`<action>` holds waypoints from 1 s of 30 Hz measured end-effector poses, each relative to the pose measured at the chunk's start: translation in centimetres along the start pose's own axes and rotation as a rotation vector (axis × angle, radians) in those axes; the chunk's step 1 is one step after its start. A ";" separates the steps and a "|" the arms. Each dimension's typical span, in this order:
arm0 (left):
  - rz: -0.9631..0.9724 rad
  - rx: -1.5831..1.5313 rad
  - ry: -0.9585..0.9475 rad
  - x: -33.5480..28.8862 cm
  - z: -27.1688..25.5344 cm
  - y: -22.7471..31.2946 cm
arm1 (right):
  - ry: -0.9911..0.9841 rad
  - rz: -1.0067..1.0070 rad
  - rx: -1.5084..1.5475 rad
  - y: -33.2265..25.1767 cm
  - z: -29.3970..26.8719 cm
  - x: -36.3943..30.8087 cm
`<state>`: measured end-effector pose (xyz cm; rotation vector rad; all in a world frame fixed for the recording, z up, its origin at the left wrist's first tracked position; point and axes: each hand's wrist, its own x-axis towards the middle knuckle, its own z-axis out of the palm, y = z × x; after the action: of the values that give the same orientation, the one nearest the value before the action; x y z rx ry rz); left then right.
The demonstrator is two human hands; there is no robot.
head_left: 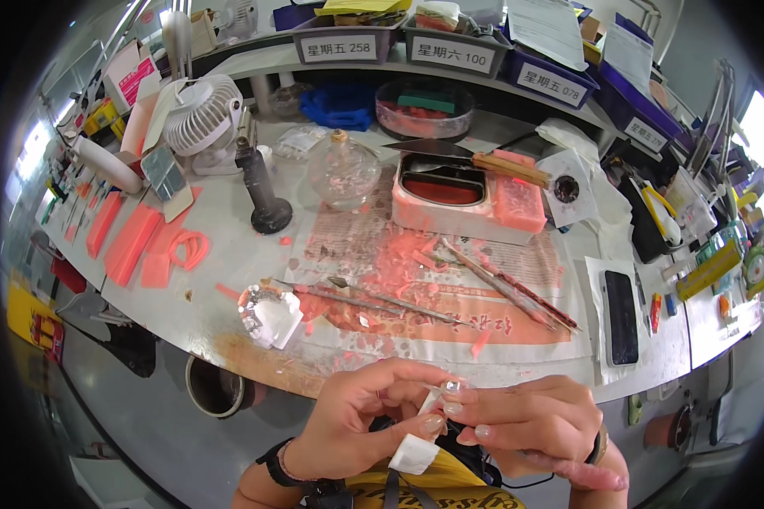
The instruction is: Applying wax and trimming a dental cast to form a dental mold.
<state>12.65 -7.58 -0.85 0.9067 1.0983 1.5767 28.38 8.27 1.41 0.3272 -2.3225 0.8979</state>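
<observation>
At the left of the frame, several pink blocks (133, 246) lie flat on the table (229, 288), and a small pink ring (189, 248) is just beside them. Behind them, in the upper left, stands a white fan (202, 123). Next comes a black torch (266, 191), which is upright. Below it, near the front edge of the table, there is a white plaster model (273, 318) of curved shape with some reddish colour on its rim. A round glass bottle (344, 172) stands in the upper middle.

In the lower middle, the left hand (352, 420) is half closed, with thumb and fingers pinching around a small white piece (414, 455). This piece is in front of the person, below the table edge; its upper part is partly hidden by the fingers. Above, two thin metal tools (348, 301) lie on the stained newspaper (535, 254). Farther up, a knife (509, 168) rests across a pink-and-white box (433, 220). The right hand (539, 416) has its fingers bent and its fingertips close to the left ones; I cannot tell what exactly it grips. At the right, a black phone (621, 318) lies on white paper.
</observation>
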 end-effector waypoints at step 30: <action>0.479 0.059 0.605 3.3 -4.8 7.2 | -0.323 0.194 -0.830 5.9 2.0 5.0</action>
<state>5.22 -6.27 4.60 0.7833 1.4134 2.3231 21.04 11.21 0.35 -0.1204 -2.8175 -0.1073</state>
